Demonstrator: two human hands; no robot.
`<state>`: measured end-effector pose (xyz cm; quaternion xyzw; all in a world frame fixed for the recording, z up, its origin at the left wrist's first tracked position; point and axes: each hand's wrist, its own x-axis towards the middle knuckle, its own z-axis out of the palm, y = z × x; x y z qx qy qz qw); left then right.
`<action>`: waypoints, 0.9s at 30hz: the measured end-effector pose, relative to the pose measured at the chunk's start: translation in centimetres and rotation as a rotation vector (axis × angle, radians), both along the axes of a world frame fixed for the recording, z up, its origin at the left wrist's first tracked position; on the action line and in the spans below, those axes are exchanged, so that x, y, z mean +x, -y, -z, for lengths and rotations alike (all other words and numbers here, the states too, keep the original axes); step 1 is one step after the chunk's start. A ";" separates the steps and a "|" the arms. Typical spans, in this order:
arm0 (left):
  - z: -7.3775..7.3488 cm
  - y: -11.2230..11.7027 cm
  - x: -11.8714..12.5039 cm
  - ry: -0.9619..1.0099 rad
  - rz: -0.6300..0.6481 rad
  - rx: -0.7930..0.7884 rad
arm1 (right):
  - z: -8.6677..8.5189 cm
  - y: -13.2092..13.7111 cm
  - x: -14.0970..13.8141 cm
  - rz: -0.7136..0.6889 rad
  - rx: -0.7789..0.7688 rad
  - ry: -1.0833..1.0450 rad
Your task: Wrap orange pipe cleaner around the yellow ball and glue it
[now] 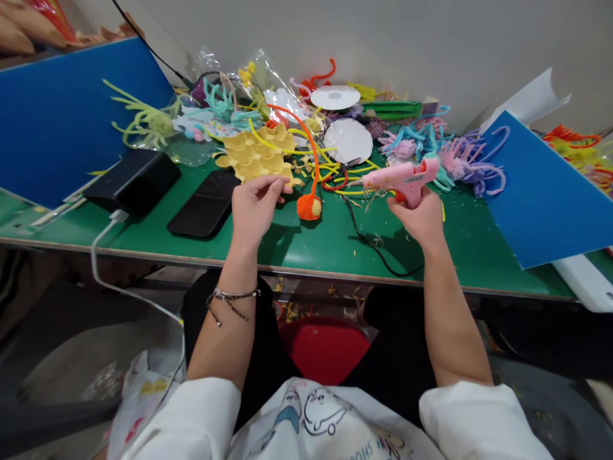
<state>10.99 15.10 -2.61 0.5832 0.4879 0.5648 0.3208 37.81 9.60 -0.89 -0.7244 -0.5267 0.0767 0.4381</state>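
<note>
My right hand (pixel 421 217) is wrapped round the handle of a pink hot glue gun (pixel 395 177), its nozzle pointing left above the table. Thumb and fingers of my left hand (pixel 258 204) are pinched together in front of a yellow moulded tray (pixel 258 156); whatever they may hold is too small to make out. Between my hands lies an orange fuzzy ball (pixel 309 207) with a pale yellow patch and a long orange pipe-cleaner stem (pixel 312 144) curving up from it. Loose yellow pipe cleaners (pixel 330 171) are strewn behind it.
A black phone (pixel 204 206) and a black box (pixel 134 182) with a white cable stand at left. Blue panels (pixel 71 115) flank the green table (pixel 306 255). Bunches of coloured pipe cleaners (pixel 416 144) and white discs (pixel 348 140) crowd the back. A black cord (pixel 368 241) trails near the front.
</note>
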 end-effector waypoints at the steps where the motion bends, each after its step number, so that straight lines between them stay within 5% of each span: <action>1: -0.1 0.1 0.0 -0.014 0.007 -0.016 | 0.0 0.0 0.0 0.003 -0.003 0.005; 14: 2.1 -1.1 -0.4 -0.333 -0.011 0.063 | 0.4 -0.1 0.1 -0.016 -0.023 0.009; 22: 1.3 -0.3 0.3 -0.326 -0.121 -0.004 | 0.5 -0.2 0.0 -0.024 -0.017 0.005; 27: 1.5 -0.5 0.2 -0.331 -0.065 0.010 | 0.6 -0.3 0.0 -0.015 -0.045 0.017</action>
